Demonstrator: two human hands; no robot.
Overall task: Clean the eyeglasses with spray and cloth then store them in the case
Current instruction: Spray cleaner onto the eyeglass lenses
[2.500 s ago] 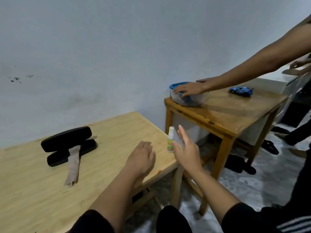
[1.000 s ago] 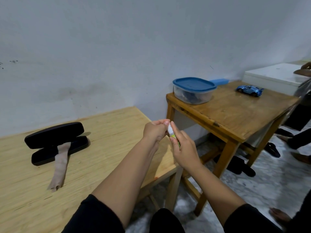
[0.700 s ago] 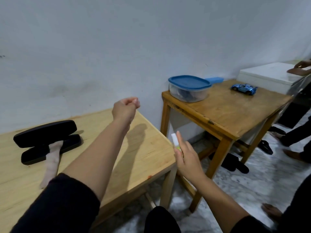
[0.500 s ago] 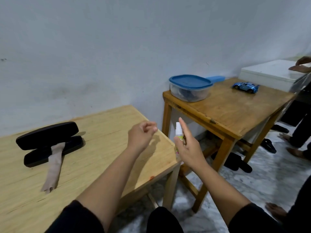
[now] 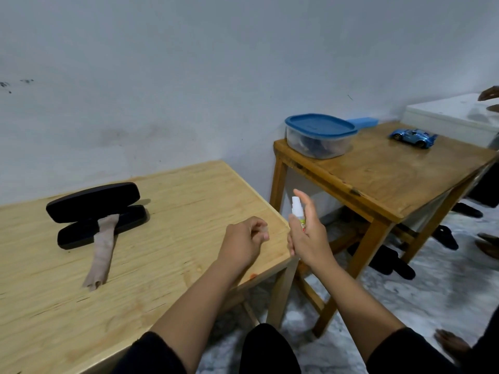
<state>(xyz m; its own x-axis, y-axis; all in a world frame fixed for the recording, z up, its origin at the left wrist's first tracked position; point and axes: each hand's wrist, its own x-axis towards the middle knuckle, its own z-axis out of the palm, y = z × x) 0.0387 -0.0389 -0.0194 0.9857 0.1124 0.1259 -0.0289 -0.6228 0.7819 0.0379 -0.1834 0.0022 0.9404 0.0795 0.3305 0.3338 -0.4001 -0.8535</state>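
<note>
My right hand [image 5: 307,236] holds a small white spray bottle [image 5: 297,209] upright just past the light wooden table's right corner, index finger raised over the bare nozzle. My left hand [image 5: 243,241] hovers above the table's right end with its fingers pinched shut, seemingly on the bottle's small clear cap. A black eyeglass case [image 5: 93,202] lies open at the table's back left. A beige cloth [image 5: 102,247] hangs out of the case onto the table [image 5: 175,201]. The eyeglasses are not visible; the case's inside is hidden.
A darker wooden table [image 5: 391,179] stands to the right with a blue-lidded plastic container [image 5: 320,136] and a blue toy car [image 5: 413,137]. A white box [image 5: 448,117] sits behind it, another person's hands on it. Sandals and feet are on the marble floor.
My right hand picked up the spray bottle. My left hand pinched its top, pulled away upward, then came back down beside the bottle, whose nozzle is now bare. Another person's arm left the container.
</note>
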